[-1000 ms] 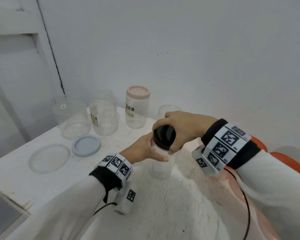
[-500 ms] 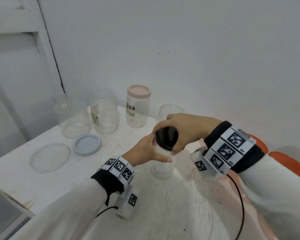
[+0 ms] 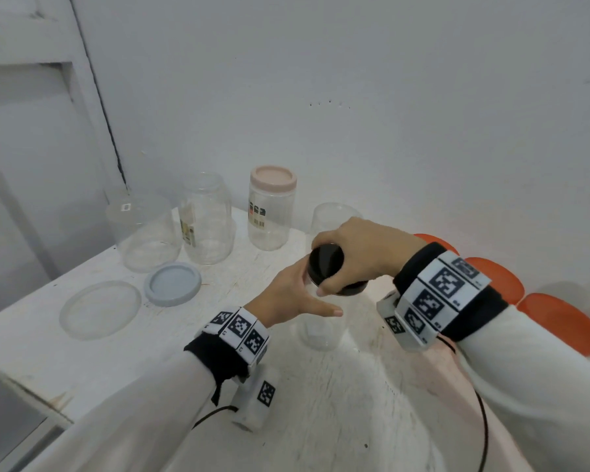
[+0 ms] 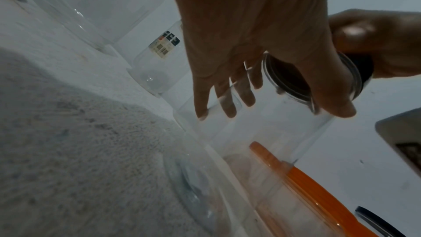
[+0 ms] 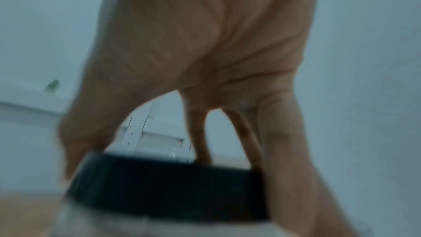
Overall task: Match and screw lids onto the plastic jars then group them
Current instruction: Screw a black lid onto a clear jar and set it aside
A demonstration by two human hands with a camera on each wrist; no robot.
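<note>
So the held jar [image 3: 321,321] sits mid-bench [image 3: 321,403], lid [image 3: 331,270] on top. Back row, left to right: wide jar [image 3: 143,233], tall jar [image 3: 206,219], capped jar [image 3: 271,212], another jar [image 3: 327,216] right behind the hands. Two loose lids [image 3: 172,284] lie in front of the left pair.

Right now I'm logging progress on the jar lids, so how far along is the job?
Done: one jar with a pink lid stands closed at the back. In hand: the right hand grips a black lid on a clear jar that the left hand holds. Left: three open jars, with a grey lid and a clear lid loose on the table. No grouping yet.
</note>
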